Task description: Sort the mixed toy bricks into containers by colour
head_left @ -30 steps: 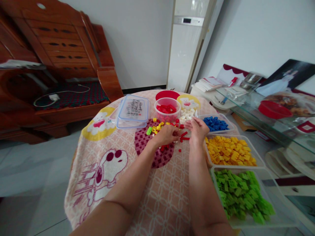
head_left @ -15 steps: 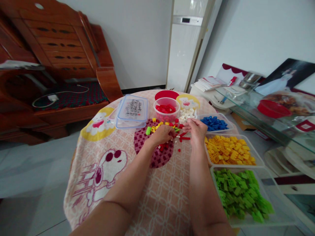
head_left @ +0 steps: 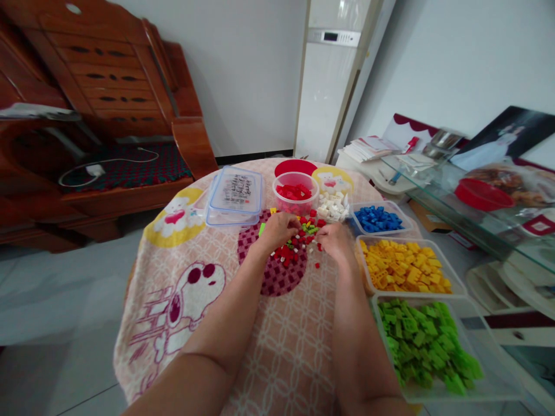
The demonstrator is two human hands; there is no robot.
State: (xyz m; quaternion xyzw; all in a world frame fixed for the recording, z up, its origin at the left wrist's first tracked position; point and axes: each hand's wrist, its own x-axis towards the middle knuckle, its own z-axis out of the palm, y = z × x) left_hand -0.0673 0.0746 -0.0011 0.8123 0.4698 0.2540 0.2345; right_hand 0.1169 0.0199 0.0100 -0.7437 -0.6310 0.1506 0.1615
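Observation:
A loose heap of small red, yellow, green and white bricks [head_left: 297, 242] lies on the cloth-covered round table [head_left: 208, 289]. My left hand [head_left: 276, 228] rests on the heap's left side, fingers curled down onto the bricks. My right hand [head_left: 333, 240] lies at the heap's right edge with its fingers bent onto the pieces. What either hand grips is hidden. Just behind the heap stands a round clear tub of red bricks [head_left: 295, 193], with a pile of white bricks [head_left: 332, 205] beside it.
Clear trays along the table's right side hold blue bricks [head_left: 376, 218], yellow bricks [head_left: 401, 267] and green bricks [head_left: 427, 341]. A lidded clear box [head_left: 234, 195] sits at the back left. A wooden bench [head_left: 99, 115] stands left, a glass shelf [head_left: 459, 190] right.
My left hand has slid up and left onto the back of the heap. My right hand dropped from above the red pieces down to the heap's right edge.

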